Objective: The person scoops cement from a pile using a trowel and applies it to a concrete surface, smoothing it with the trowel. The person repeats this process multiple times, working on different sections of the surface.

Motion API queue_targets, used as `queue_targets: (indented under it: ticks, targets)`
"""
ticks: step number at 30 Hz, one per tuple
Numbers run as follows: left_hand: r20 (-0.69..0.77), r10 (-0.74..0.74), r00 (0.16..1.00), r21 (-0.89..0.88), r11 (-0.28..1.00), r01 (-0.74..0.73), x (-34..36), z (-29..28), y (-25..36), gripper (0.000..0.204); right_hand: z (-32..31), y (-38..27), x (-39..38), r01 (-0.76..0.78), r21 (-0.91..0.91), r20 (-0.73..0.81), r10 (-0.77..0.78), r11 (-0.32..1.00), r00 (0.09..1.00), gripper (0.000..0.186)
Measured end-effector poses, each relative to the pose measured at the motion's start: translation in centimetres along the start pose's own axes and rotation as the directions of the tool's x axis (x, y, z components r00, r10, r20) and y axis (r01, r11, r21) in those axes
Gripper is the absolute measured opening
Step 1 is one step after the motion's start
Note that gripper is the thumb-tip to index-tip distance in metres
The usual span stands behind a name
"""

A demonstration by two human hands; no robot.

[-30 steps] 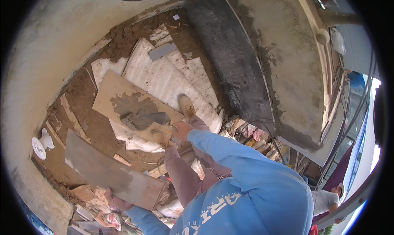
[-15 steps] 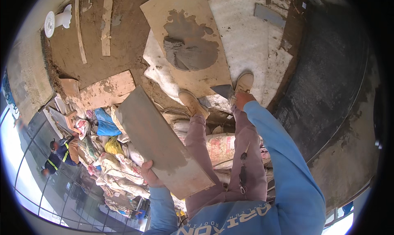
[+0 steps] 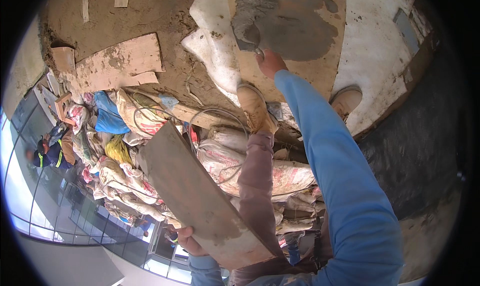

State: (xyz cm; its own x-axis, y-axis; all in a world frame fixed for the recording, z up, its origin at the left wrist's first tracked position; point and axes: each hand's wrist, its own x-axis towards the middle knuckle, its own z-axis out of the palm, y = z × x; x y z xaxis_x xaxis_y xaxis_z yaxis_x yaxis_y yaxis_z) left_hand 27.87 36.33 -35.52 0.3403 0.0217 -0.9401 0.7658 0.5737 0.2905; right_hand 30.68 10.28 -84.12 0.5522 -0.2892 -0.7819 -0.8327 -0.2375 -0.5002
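My left hand (image 3: 190, 241) grips the edge of a long rectangular board (image 3: 195, 191), held tilted in front of my legs. Its face is smeared with grey cement, damp toward the lower end. My right hand (image 3: 271, 63) is closed round a trowel (image 3: 258, 51). The trowel's blade sits in the left edge of a pile of wet grey mortar (image 3: 295, 28) and is largely covered by it. Under the mortar lies a tan plywood sheet (image 3: 312, 78) on the ground, just ahead of my shoes.
White dirty sheeting (image 3: 372, 61) spreads under the plywood. Stuffed sacks (image 3: 230, 153) and a loose cable (image 3: 220, 110) lie behind my shoes. Broken board pieces (image 3: 117, 61) rest on brown soil at left. A dark smooth surface (image 3: 410, 176) runs along the right. Other people (image 3: 52, 153) are far left.
My right hand has moved from beside the right shoe forward to the mortar, taking the trowel into its left edge. The left hand still holds the board. The view has shifted.
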Motion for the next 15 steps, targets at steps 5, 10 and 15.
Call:
queue_targets:
  ticks: [5, 10, 15]
  targets:
    - [0.071, 0.097, 0.993, 0.009, 0.995, -0.098, -0.4, 0.5, 0.2, 0.068, -1.1, -3.0, 2.4, -0.020, 0.222, -0.244, 0.076, 0.975, 0.967, 0.048]
    - [0.142, 0.048, 0.989, 0.021, 0.998, -0.052, -0.8, -0.3, 0.6, 0.068, -5.4, -2.2, -1.2, 0.150, 0.081, -0.408, -0.105, 0.985, 0.907, 0.051]
    - [0.151, 0.127, 0.980, 0.106, 0.984, -0.144, -1.8, 4.9, -0.1, 0.066, -17.1, -5.0, -11.1, 0.130, -0.013, -0.290, -0.128, 0.991, 0.948, 0.055]
